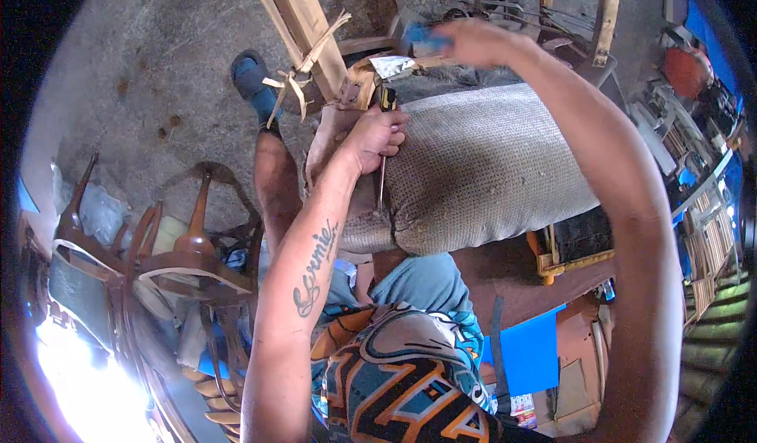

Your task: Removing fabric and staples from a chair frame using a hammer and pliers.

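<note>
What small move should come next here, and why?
Perhaps steady the screwdriver-like tool in the left hand: its shaft seems to meet the padded piece near its edge, and the right hand, busy with a blue object too blurred to identify, leaves only the left controlling it.

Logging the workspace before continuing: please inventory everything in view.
Screwdriver-like tool: one, yellow-black handle, centre
Upholstered seat: one, grey, centre
Blurred object: one, blue, top centre
Foil-like scrap: one, silver, above the tool
Wooden beam: one, light brown, top
Wooden chairs: several, brown, left
Sheet: one, blue, lower right
Sandal: one, blue, upper left
Clutter: uncountable, mixed, right edge
Shirt: one, multicoloured, bottom
Shorts: one, grey-blue, bottom
Left hand: one, around the tool
Right hand: one, holding blurred object
</note>
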Tool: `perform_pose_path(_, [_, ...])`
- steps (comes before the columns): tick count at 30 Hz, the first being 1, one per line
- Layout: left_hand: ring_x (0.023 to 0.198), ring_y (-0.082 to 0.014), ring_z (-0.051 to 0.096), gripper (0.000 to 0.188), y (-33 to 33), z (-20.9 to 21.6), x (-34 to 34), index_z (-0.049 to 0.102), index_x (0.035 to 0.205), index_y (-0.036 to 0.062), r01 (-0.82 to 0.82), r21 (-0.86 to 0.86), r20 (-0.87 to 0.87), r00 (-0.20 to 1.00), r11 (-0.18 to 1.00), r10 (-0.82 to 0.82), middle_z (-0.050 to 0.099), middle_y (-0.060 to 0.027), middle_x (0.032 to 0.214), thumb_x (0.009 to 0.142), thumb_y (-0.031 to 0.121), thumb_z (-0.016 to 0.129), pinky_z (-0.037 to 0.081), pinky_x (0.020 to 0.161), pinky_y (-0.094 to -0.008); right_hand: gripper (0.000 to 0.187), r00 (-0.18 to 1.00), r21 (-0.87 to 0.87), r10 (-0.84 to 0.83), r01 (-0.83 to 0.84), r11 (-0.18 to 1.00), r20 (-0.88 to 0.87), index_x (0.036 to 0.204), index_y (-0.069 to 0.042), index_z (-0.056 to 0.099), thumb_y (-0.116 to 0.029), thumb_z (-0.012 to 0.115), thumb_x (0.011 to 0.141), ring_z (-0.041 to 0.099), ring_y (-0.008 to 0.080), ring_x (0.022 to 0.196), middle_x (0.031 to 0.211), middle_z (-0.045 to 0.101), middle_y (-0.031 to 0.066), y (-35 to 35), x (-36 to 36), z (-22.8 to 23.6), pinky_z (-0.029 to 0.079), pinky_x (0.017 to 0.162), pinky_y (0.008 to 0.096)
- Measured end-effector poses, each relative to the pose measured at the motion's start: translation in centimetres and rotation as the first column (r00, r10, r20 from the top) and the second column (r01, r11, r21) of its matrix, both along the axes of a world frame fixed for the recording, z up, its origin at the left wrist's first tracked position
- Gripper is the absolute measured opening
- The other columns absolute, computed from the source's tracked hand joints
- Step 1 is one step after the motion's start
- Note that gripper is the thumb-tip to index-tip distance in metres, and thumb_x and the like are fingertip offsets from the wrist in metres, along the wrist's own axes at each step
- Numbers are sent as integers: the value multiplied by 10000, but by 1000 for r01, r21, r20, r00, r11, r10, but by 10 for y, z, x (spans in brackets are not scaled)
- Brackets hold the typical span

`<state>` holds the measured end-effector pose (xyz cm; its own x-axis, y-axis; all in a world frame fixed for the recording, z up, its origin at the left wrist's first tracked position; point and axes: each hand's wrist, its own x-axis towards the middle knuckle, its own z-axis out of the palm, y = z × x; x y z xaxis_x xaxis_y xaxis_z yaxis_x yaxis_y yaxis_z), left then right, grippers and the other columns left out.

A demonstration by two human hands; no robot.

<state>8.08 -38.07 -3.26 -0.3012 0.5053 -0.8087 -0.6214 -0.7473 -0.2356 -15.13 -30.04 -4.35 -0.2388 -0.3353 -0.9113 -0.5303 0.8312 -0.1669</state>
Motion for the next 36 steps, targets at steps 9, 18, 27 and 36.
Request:
perform_pose_path(9, [423, -27, 281, 138, 2, 2, -7, 395, 747, 136, 45, -26, 26, 999, 999, -44, 336, 56, 592, 827, 87, 496, 174, 338, -182, 504, 946, -162, 324, -322, 933, -12, 1288, -150, 410, -369, 520, 848, 611, 191, 637, 820, 623, 75, 48, 17, -32, 486, 562, 340])
perform_pose_path(18, [420, -33, 285, 115, -2, 2, -3, 404, 757, 132, 52, -47, 57, 997, 998, -49, 348, 48, 592, 838, 70, 459, 180, 339, -181, 406, 994, 27, -8, 5, 1000, 110, 1228, -145, 463, -300, 518, 857, 549, 162, 496, 798, 622, 75, 2, 14, -6, 465, 466, 320])
perform_pose_path(27, [597, -122, 501, 145, -25, 123, -46, 460, 899, 73, 13, -535, -474, 823, 845, -314, 486, -16, 715, 803, 134, 550, 438, 533, -268, 442, 912, -27, -276, 298, 954, 305, 1242, -111, 450, -291, 551, 850, 454, 114, 412, 565, 485, 32, 31, -10, 33, 357, 374, 274])
perform_pose_path(36, [605, -193, 501, 205, 24, 210, 16, 499, 696, 118, -321, -756, -646, 227, 570, -729, 448, -29, 650, 686, 261, 645, 402, 556, -337, 341, 918, -471, -377, 280, 837, -125, 1065, -25, 475, -253, 577, 833, 569, 266, 693, 758, 575, 167, 59, 38, 113, 439, 629, 364])
